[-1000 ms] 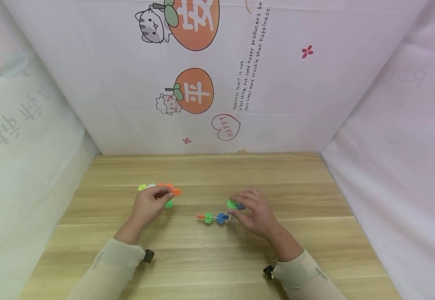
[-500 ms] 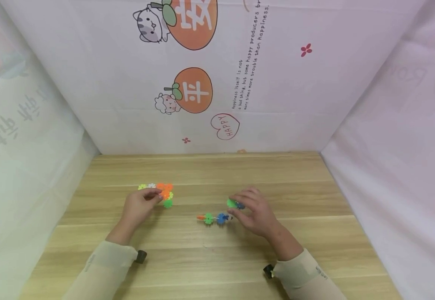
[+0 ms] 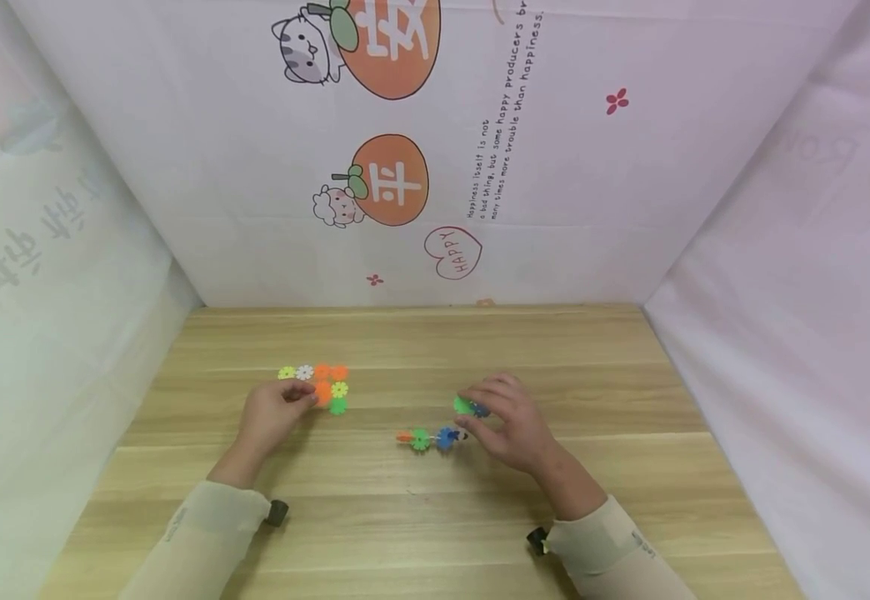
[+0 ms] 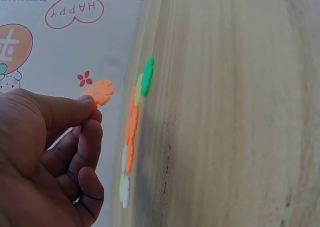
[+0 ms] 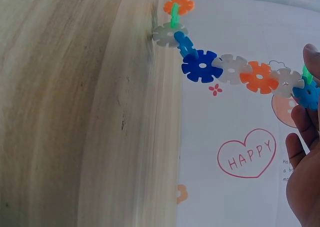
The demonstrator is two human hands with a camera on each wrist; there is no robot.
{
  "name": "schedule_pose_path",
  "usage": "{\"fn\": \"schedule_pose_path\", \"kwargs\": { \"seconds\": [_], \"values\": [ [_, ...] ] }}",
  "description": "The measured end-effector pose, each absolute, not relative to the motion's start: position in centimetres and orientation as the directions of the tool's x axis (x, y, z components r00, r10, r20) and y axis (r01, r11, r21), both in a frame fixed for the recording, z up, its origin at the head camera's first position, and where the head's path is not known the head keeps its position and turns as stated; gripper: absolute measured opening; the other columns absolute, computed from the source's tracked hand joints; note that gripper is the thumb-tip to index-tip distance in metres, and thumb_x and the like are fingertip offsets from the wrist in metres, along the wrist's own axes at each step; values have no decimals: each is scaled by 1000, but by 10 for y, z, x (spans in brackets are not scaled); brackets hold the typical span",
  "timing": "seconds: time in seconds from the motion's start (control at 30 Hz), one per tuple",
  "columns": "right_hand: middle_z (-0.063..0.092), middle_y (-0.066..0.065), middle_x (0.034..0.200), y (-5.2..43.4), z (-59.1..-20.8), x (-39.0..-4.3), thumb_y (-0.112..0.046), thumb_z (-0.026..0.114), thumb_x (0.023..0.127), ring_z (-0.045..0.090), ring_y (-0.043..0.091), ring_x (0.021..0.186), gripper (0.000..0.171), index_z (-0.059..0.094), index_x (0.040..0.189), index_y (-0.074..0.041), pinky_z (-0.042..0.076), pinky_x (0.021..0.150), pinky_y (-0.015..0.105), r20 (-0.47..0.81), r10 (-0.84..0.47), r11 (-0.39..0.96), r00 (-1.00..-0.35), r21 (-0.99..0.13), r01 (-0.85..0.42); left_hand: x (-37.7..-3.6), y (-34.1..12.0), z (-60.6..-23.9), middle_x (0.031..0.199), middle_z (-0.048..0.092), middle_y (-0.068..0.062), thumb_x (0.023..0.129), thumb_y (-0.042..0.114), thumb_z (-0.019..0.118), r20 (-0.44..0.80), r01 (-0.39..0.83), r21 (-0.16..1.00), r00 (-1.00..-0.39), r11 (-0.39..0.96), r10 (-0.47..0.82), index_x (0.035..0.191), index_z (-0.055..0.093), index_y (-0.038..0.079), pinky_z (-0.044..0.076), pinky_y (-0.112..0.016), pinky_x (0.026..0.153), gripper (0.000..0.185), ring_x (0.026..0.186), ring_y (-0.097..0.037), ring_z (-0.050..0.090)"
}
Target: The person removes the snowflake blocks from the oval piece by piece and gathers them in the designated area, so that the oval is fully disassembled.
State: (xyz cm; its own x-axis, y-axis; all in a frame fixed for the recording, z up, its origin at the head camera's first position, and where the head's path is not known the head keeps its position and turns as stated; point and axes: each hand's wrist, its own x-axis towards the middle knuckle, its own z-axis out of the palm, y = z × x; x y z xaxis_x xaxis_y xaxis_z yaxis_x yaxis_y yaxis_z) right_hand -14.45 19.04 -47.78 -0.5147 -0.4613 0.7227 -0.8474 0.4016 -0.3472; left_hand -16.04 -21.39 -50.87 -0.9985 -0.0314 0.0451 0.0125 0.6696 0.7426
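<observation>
— What do we have on the wooden worktop (image 3: 420, 500)?

— Our left hand (image 3: 273, 414) pinches an orange snowflake piece (image 4: 101, 91) beside the loose cluster of pieces (image 3: 318, 383). Our right hand (image 3: 513, 425) grips one end of a linked chain (image 5: 235, 69), the far end resting on the worktop.

— How will they handle?

— Light, stiff plastic, we judge; best pinched by the rim. We see no containers.

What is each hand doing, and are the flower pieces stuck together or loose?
left hand: pinches one orange piece, lifted off the table.
right hand: holds one end of the chain.
chain: pieces joined in a row, its far end touching the table.
loose pieces: lying flat on the table beside the left hand, not joined as far as I can tell.
</observation>
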Motion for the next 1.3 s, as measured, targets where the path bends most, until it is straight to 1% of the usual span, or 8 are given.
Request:
{"fn": "schedule_pose_path", "kwargs": {
  "seconds": [0.13,0.3,0.53,0.77,0.9,1.0,1.13,1.3],
  "values": [
    [76,4,109,190,-477,-145,-22,84,88,64,22,98,30,77,112,-5,48,92,42,723,-461,403,-514,-345,-847,-163,-217,-513,103,77,-9,94,16,77,44,8,721,-998,693,-35,101,78,9,56,-49,89,10,101,-31,70],
    [76,3,109,190,-476,-144,-20,85,86,64,22,99,30,77,111,-4,48,92,42,718,-457,408,-526,-356,-841,-166,-220,-519,104,76,-9,95,18,76,14,-9,704,-1000,710,-26,103,78,9,56,-47,84,12,100,-29,70],
    [76,4,109,189,-476,-144,-29,80,93,64,21,98,32,77,111,-4,48,91,40,719,-457,415,-524,-349,-840,-169,-221,-525,107,76,-10,97,19,74,-21,-42,682,-999,730,-38,106,78,9,55,-50,88,15,103,-31,69],
    [76,4,109,189,-478,-144,-29,80,93,64,22,98,32,77,111,-3,48,91,41,724,-456,407,-517,-347,-845,-171,-221,-526,111,76,-12,96,22,74,-56,-79,682,-997,728,-55,106,80,8,52,-53,93,18,110,-35,68],
    [76,4,110,190,-478,-144,-28,80,93,64,22,100,31,77,112,-3,48,92,42,723,-457,405,-519,-350,-845,-173,-223,-528,116,75,-13,97,26,73,-88,-99,664,-995,741,-54,110,79,8,52,-52,92,23,111,-36,67],
    [76,4,110,190,-478,-144,-28,80,92,64,22,100,31,77,112,-4,48,91,41,726,-456,403,-515,-348,-847,-174,-224,-528,117,75,-13,97,29,72,-106,-108,654,-993,749,-50,111,79,8,53,-52,90,26,111,-35,67],
    [76,4,110,190,-479,-144,-27,81,92,64,22,100,31,77,112,-5,49,91,41,727,-456,403,-513,-345,-848,-173,-223,-528,115,75,-14,96,30,72,-103,-95,649,-994,755,-37,109,80,7,54,-51,88,27,107,-35,67],
    [76,5,111,190,-479,-144,-25,82,91,65,22,100,31,77,112,-3,49,91,42,723,-458,402,-517,-351,-846,-174,-223,-528,113,75,-13,96,30,71,-95,-84,643,-995,761,-30,107,80,7,54,-49,85,27,103,-32,68]
  ]
}}
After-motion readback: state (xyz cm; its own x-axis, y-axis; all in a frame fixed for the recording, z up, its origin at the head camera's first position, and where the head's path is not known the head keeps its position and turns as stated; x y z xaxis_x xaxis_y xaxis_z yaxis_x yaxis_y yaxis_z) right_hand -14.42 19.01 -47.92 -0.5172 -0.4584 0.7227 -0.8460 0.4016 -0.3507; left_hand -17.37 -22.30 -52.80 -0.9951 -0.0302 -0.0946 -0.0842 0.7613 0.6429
